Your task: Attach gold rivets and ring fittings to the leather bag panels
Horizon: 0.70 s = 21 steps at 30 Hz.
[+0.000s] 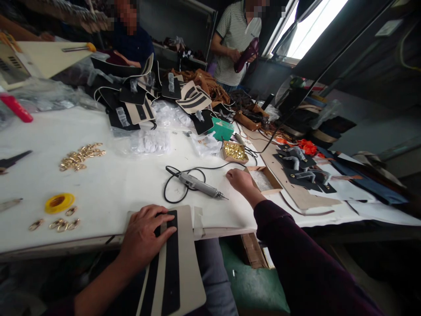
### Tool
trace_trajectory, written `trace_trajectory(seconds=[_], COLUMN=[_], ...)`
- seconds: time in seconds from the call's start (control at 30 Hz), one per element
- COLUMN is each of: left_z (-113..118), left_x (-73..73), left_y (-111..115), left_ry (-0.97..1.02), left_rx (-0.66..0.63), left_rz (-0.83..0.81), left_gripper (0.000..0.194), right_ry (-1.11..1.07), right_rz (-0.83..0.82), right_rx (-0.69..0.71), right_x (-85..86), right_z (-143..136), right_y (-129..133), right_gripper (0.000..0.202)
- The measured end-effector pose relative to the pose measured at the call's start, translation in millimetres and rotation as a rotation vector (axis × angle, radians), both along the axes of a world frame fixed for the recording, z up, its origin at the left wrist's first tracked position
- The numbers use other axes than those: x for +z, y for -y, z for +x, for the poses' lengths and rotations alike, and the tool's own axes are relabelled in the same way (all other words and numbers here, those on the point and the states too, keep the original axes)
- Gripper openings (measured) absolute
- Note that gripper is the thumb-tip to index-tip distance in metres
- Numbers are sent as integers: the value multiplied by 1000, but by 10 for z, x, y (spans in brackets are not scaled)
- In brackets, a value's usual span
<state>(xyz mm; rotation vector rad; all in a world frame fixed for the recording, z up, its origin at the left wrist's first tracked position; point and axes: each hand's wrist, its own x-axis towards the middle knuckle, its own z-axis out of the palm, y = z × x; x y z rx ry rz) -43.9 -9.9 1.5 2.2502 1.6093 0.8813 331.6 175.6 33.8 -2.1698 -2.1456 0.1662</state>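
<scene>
My left hand point(147, 235) lies with its fingers spread on a beige panel with black stripes point(187, 259), which rests partly over the table's front edge. Beside the small open cardboard box point(263, 179), my right hand point(240, 179) is closed, its fingers curled together; what they hold, if anything, is hidden. A grey electric screwdriver point(200, 185) with a coiled black cable lies between the two hands. Behind my right hand stands a box of gold-coloured small parts point(235, 152).
Gold clasps point(80, 157), a yellow tape roll point(59, 202) and scissors point(15, 161) lie at the left. Striped panels point(194, 97) and a green box point(221, 128) are piled behind. Black pieces point(304, 177) lie right. One person point(238, 44) stands across the table; another is at the back left.
</scene>
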Motion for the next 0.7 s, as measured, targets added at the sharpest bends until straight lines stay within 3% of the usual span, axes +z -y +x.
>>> trace_trajectory(seconds=[0.17,0.43,0.57,0.63,0.7], left_z=[5,36,30,28,27], left_x=[21,124,121,116,117], left_y=[7,29,37,43,48], left_ry=[-8,6,12,16,20], left_rx=[7,9,14,13,10], left_rz=[-16,-40,-39,-35,-31], left_gripper=[19,19,21,22,22], right_ry=[50,-49,-228,-481,-679], right_rz=[90,198,193,130,-7], right_rx=[6,-52,-75,-60,48], right_x=[-58,-93,83,226,354], right_z=[-45,-54,-203,-419,-729], right_y=[90,196,392,628,924], right_gripper=[30,28,33,33,31])
